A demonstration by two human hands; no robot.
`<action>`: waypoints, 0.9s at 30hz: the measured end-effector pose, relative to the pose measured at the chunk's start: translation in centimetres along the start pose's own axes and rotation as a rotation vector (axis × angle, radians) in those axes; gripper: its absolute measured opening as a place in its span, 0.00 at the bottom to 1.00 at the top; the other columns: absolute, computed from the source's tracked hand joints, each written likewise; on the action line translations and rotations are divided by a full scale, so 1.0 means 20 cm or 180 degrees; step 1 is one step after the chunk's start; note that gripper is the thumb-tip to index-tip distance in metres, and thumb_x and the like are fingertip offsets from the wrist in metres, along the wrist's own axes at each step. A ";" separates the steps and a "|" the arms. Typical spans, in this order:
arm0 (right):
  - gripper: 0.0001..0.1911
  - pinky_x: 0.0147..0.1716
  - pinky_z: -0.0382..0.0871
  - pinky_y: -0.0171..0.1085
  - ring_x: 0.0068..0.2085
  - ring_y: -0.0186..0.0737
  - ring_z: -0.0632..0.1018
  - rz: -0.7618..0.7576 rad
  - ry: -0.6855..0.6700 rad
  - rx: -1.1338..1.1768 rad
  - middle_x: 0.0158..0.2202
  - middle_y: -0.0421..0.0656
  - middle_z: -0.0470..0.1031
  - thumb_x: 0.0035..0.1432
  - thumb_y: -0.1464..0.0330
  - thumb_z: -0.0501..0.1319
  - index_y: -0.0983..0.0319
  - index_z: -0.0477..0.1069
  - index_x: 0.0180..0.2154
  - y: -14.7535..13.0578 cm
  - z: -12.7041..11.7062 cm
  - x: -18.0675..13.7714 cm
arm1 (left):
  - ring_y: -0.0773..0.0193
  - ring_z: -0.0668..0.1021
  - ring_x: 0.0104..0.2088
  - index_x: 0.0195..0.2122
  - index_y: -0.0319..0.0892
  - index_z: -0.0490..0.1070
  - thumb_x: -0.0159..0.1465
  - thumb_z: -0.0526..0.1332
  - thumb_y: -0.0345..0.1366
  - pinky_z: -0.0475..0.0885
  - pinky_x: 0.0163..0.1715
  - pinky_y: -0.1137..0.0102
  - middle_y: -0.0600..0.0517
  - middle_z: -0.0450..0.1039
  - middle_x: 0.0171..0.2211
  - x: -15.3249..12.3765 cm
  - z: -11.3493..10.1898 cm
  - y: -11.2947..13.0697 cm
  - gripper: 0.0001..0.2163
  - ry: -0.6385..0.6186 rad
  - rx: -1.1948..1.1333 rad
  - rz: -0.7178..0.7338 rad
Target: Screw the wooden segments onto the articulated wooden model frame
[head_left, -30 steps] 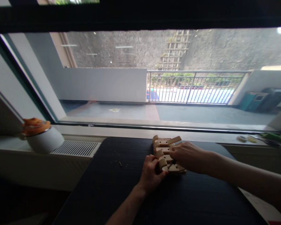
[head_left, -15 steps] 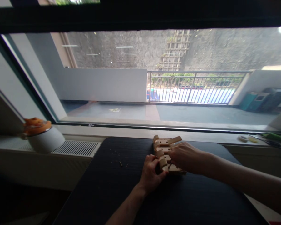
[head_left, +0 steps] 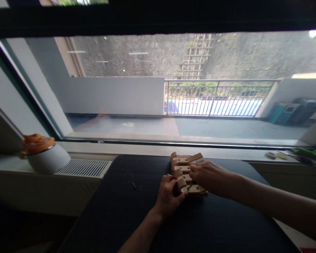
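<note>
A pale wooden block assembly lies at the far middle of the dark table, made of several side-by-side slats with round holes and curved raised ends on the left. One short wooden strip sticks up at a slant from its far right. My left hand grips the near left corner, thumb along the near edge and fingers on the left side. Over the right part of the slats, my right hand is closed with fingers pinched together. Whatever they hold, if anything, is hidden.
On the dark table, a small dark stick lies among crumbs at left. Behind is a windowsill with a white pot with an orange top, a roll of tape and green items at right. A window rises beyond.
The view has shifted slightly. My right hand has turned a little at the slats, its fingers still closed. My left hand keeps its grip on the wooden block assembly.
</note>
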State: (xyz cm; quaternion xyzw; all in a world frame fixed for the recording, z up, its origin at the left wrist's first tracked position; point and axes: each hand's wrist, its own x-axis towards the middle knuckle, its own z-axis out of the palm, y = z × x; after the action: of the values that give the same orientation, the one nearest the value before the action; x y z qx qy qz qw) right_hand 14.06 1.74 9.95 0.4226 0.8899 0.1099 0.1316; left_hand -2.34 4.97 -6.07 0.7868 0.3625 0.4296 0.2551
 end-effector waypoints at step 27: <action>0.08 0.29 0.64 0.37 0.37 0.46 0.78 0.0076 -0.0264 0.0182 0.36 0.49 0.78 0.52 0.78 0.59 0.66 0.74 0.34 -0.03 -0.06 0.01 | 0.55 0.70 0.44 0.34 0.42 0.73 0.50 0.69 0.34 0.70 0.47 0.60 0.48 0.69 0.40 0.00 -0.01 0.02 0.10 -0.0006 0.0023 -0.0041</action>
State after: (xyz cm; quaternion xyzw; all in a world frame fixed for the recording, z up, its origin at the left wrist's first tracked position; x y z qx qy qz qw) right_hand 13.09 1.51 10.95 0.4410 0.8814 0.0684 0.1550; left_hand -2.38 4.69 -5.60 0.7858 0.3689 0.4257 0.2554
